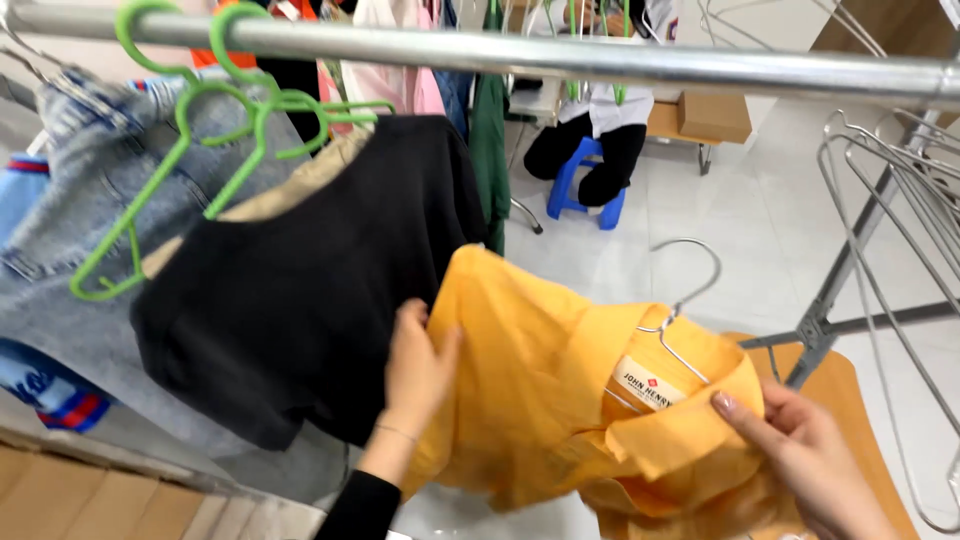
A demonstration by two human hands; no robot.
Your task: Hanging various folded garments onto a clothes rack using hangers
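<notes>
Yellow shirt (540, 370) between left hand (415, 375) and right hand (810, 455).

A small white rectangular woven neck label (646, 385) with dark print and a little red diamond mark sits inside the collar of the yellow shirt (540, 380). A plain brown cardboard box (713, 116) stands well behind on a low bench.
</notes>
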